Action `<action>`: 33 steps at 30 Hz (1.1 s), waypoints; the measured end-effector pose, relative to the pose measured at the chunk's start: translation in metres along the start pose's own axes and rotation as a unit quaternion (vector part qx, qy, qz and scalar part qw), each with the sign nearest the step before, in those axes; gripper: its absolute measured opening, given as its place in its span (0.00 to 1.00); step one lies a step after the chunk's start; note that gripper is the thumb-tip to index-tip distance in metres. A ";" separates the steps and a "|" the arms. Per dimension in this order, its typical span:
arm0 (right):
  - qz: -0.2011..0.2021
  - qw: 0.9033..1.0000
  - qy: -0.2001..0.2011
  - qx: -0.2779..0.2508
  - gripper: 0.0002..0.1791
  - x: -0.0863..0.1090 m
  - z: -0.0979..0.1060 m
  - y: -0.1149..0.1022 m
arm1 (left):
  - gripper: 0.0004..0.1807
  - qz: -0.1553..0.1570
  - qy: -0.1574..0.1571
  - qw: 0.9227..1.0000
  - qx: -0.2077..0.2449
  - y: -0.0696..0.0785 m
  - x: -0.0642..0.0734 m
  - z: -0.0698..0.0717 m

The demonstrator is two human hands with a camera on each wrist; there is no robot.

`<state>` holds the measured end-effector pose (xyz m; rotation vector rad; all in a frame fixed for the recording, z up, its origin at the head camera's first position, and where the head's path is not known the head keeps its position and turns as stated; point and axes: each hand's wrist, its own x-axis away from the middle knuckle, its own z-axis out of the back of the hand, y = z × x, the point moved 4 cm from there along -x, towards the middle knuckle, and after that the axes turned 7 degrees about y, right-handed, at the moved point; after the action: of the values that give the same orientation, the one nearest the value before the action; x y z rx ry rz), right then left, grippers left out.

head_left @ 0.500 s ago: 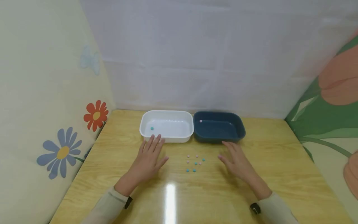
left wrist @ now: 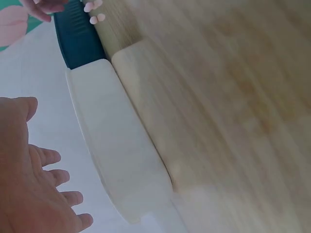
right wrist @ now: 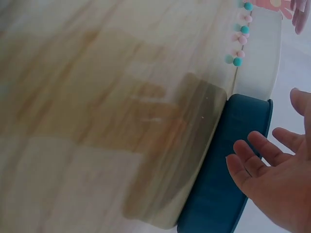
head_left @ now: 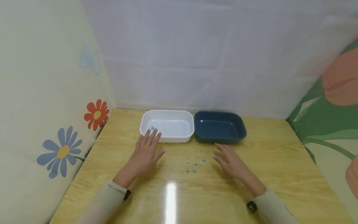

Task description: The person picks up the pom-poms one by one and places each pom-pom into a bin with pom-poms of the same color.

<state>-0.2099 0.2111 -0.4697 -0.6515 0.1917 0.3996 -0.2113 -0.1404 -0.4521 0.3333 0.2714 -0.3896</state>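
My left hand (head_left: 145,157), fingers spread and nothing held, hovers at the front left of the white tray (head_left: 181,139), its fingertips overlapping the near rim in the head view. To the right of the beads is my right hand (head_left: 233,163), also holding nothing, its fingers loosely bent. It is in front of the dark blue tray (head_left: 221,139). Between the hands lies a loose group of small pink beads (head_left: 188,161) and turquoise beads (head_left: 187,170). One turquoise bead (head_left: 152,128) sits inside the white tray; a pink bead (head_left: 201,121) is in the blue one.
Side by side, the trays stand at the back of a glossy wooden table (head_left: 279,155). A white sheet (head_left: 179,62) hangs behind them. Flower-painted panels (head_left: 56,93) flank the table on the left and right.
My right hand has shifted left, closer to the beads. The left hand has moved slightly left and toward the white tray. Beads and trays stay in place.
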 end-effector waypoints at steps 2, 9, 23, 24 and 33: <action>0.005 1.000 0.000 -0.004 0.30 -0.002 -0.002 0.001 | 0.40 0.005 0.002 1.000 0.001 -0.005 -0.004 0.000; 0.024 1.000 -0.008 -0.016 0.28 -0.005 -0.006 0.001 | 0.40 0.019 -0.002 1.000 0.000 -0.020 -0.015 0.000; 0.034 0.997 -0.065 -0.032 0.25 -0.004 -0.012 0.001 | 0.41 0.057 -0.018 0.998 0.011 -0.045 -0.032 0.002; 0.032 0.997 -0.070 -0.032 0.25 -0.004 -0.013 0.001 | 0.41 0.057 -0.019 0.998 0.011 -0.046 -0.032 0.003; 0.042 0.995 -0.086 -0.027 0.24 -0.006 -0.020 0.000 | 0.43 0.076 -0.030 0.996 0.018 -0.058 -0.039 0.002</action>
<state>-0.2160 0.1967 -0.4831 -0.6596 0.0452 0.5399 -0.2694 -0.1792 -0.4537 0.3751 0.1782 -0.2552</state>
